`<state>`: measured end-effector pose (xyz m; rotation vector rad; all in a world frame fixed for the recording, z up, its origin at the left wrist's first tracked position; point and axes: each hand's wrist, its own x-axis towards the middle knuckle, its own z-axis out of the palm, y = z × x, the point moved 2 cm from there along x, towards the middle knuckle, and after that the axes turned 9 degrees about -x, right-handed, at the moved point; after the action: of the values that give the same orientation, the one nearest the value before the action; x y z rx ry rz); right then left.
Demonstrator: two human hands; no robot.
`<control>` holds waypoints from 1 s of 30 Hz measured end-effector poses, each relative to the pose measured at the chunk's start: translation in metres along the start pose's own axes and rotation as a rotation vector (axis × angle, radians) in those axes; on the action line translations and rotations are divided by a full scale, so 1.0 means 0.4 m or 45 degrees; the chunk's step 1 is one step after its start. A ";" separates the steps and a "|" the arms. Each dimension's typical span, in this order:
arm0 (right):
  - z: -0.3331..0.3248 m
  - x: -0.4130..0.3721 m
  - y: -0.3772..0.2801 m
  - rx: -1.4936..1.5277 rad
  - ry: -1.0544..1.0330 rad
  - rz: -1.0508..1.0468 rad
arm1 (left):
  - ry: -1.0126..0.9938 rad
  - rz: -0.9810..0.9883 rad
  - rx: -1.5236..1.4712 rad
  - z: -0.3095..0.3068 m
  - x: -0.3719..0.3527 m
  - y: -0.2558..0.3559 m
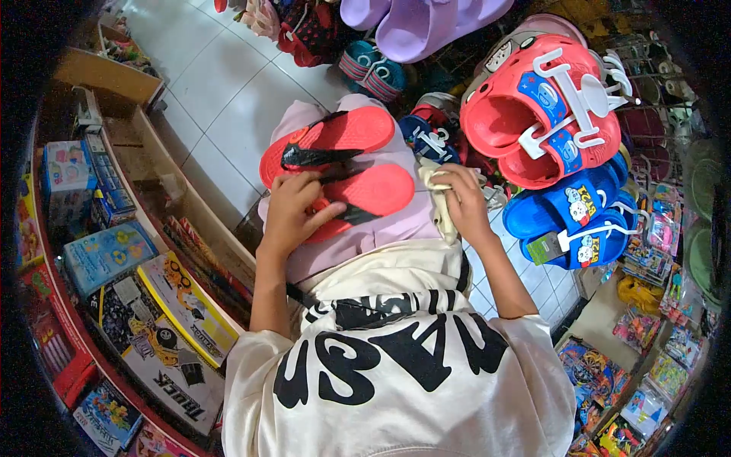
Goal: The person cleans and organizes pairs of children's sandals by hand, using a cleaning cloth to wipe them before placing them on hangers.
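Note:
A pair of red flip-flops with black straps lies on my lap, the upper one above the lower one. My left hand is closed on the toe end of the lower flip-flop, its thumb over the strap. To the right of the pair, my right hand grips a cream cloth that hangs down beside my lap. The cloth is bunched under the fingers.
Red clogs and blue slippers hang on white hangers at the right. Purple sandals are at the top. Boxed toys fill a curved shelf on the left. White floor tiles show beyond my knees.

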<state>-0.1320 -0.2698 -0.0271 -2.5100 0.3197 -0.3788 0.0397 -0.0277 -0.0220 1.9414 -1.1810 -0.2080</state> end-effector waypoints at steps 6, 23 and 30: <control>0.014 0.064 -0.062 0.191 0.063 0.097 | 0.054 0.165 0.057 0.013 -0.025 0.045; -0.044 0.089 -0.366 0.434 -0.733 -0.402 | 0.041 0.077 0.079 0.002 0.009 0.018; -0.231 0.156 -0.319 0.015 0.145 -0.583 | -0.061 0.048 0.079 -0.033 0.008 0.049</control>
<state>-0.0867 -0.2326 0.1319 -2.5403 -0.2219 -0.7006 0.0356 -0.0268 0.0014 1.9761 -1.2680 -0.2010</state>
